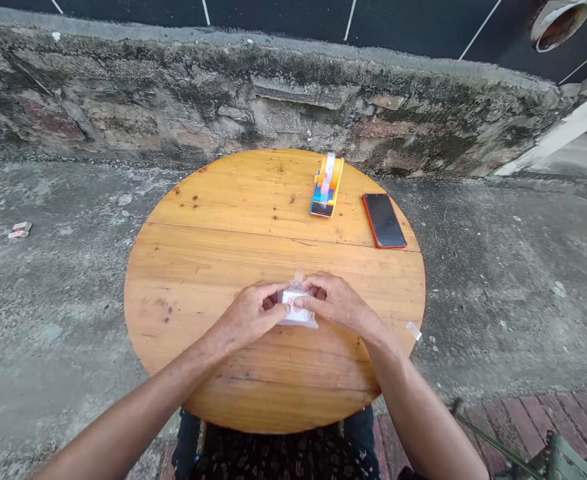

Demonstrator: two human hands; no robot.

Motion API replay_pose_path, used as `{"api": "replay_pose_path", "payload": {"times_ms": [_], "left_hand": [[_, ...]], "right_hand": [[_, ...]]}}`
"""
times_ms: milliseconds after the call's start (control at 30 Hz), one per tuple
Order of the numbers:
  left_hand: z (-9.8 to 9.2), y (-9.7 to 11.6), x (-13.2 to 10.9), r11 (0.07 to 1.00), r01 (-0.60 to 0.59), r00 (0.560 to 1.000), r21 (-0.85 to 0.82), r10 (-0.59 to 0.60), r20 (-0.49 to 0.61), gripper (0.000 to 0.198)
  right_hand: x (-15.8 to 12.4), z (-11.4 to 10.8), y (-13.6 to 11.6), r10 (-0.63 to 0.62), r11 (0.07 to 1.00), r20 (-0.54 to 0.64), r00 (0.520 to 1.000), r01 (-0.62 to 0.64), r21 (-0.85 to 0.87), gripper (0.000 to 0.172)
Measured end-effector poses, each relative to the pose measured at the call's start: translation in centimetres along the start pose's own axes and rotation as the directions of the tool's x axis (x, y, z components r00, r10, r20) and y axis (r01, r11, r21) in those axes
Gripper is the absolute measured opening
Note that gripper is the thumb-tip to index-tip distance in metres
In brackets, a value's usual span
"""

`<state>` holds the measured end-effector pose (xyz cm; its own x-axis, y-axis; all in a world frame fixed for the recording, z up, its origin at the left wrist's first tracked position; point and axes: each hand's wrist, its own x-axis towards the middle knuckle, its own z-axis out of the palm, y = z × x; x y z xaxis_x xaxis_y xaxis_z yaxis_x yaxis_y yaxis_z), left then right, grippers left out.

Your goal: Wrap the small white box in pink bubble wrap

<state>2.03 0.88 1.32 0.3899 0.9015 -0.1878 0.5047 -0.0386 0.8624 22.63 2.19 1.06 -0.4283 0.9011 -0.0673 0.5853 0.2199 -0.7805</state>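
Observation:
A small white packet in clear plastic wrap (298, 315) lies near the middle of the round wooden table (198, 253). My left hand (256, 308) grips its left side, thumb on top and fingers curled at the edge. From the right, my right hand (336, 301) presses its thumb on the packet's top, with its fingers bent round the far edge. A short strip of clear tape (299, 275) sticks out beyond the packet's far side. Parts of the packet are covered by my fingers.
A yellow and blue tape dispenser (326, 187) holding a roll stands at the far side. Right of it lies a phone in a red case (384, 221). A piece of clear tape (413, 331) hangs on the table's right edge. Behind runs a rough stone wall (273, 107).

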Motion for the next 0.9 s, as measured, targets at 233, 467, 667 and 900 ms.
{"api": "replay_pose_path", "payload": {"times_ms": [233, 467, 667, 900], "left_hand": [[0.6, 0.2, -1.3, 1.000, 0.010, 1.000, -0.026, -0.011, -0.027, 0.040], [1.3, -0.4, -1.8, 0.996, -0.048, 0.992, 0.073, 0.056, -0.112, 0.039], [3.1, -1.0, -4.2, 0.903, -0.242, 0.839, 0.356, 0.379, -0.390, 0.040], [4.4, -0.7, -4.1, 0.779, -0.380, 0.773, 0.500, 0.564, -0.291, 0.036]], "right_hand": [[-2.7, 0.5, -0.3, 0.003, 0.996, -0.132, 0.991, 0.008, 0.084, 0.024], [-3.7, 1.0, -0.5, -0.052, 0.999, -0.192, 0.980, 0.052, -0.008, 0.020], [-3.3, 1.4, -0.6, -0.041, 0.999, -0.188, 0.981, 0.039, -0.014, 0.018], [-3.5, 1.0, -0.6, -0.042, 0.999, -0.246, 0.968, 0.049, 0.020, 0.018]]}}
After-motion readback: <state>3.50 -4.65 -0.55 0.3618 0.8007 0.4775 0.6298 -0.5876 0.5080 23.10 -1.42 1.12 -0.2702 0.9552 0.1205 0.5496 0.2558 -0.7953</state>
